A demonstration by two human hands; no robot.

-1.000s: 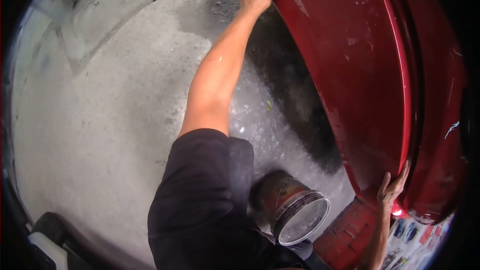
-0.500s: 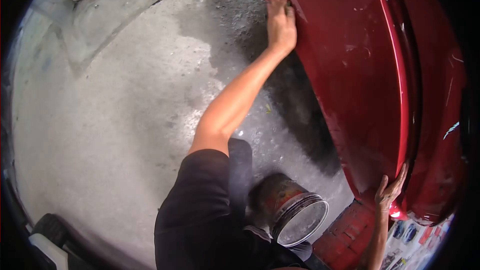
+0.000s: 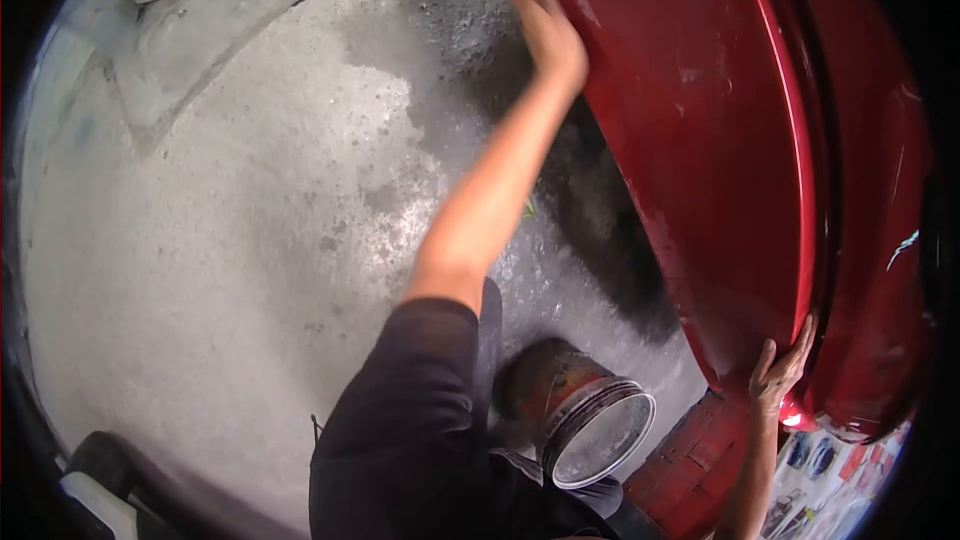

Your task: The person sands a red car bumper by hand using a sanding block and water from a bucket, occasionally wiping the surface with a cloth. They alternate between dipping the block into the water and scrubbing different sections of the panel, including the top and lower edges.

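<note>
A large glossy red car panel (image 3: 700,160) fills the right side of the view. At its upper left edge is my left hand (image 3: 552,38), blurred, with its fingers pointing up along the edge. Whether they hold anything cannot be made out. Lower down, my right hand (image 3: 782,372) lies against the panel's bottom end, beside the raised ridge, thumb and fingers spread and nothing in it.
A stained round bucket (image 3: 560,390) stands on the grey concrete floor (image 3: 230,240) below the panel. Red brick-like blocks (image 3: 685,460) and printed sheets (image 3: 825,480) are at lower right. A black and white object (image 3: 100,490) sits at lower left.
My left hand has shifted slightly left and its wrist is more bent, with less of the fingers showing. The right hand stays on the panel. The view has moved slightly.
</note>
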